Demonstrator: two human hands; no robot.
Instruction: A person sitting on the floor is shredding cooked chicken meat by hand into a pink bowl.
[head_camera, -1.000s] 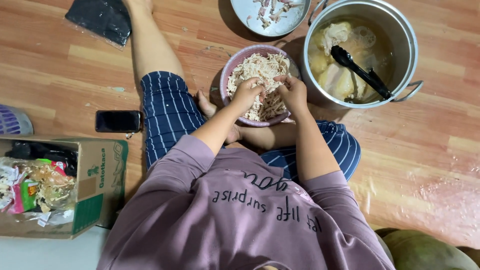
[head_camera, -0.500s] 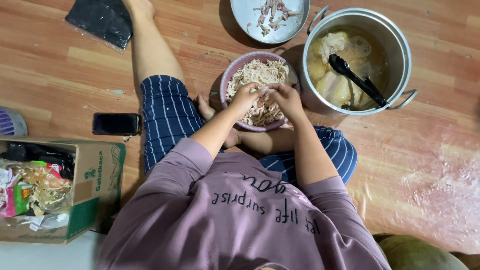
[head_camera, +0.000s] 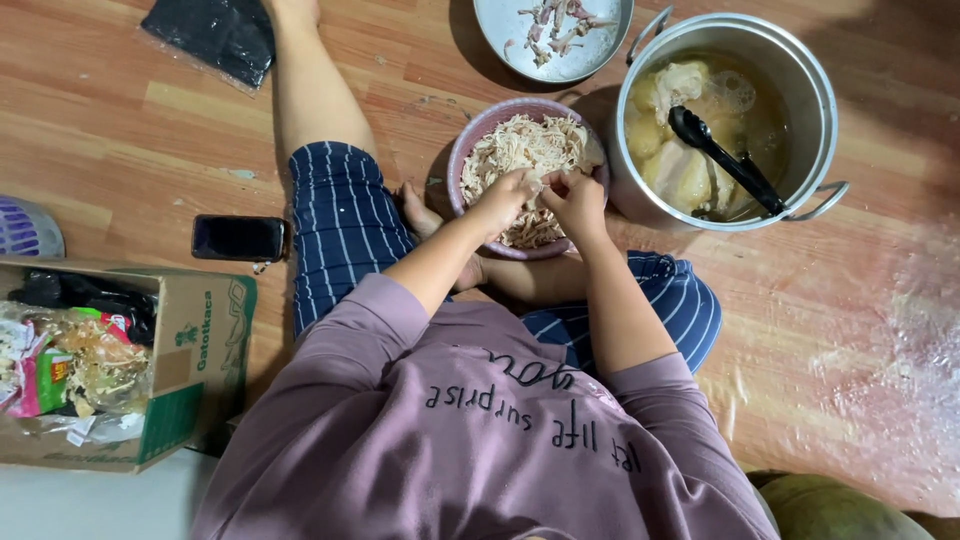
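The wooden floor carries all items; the person sits on it with legs folded. Landmark: the pink bowl, which rests on the floor directly in front of the person's lap.

Right of the bowl, just beside its rim, stands a large metal pot containing pale meat pieces in broth and a black ladle. Well to the lower left of the bowl sits an open cardboard box filled with wrappers. Beyond the bowl, towards the top edge, lies a metal plate bearing bone scraps. Left of the bowl lies a black phone.

The bowl holds shredded chicken. Both hands work over its near side. The left hand and the right hand meet fingertip to fingertip, each grip pinching one small piece of chicken between them.
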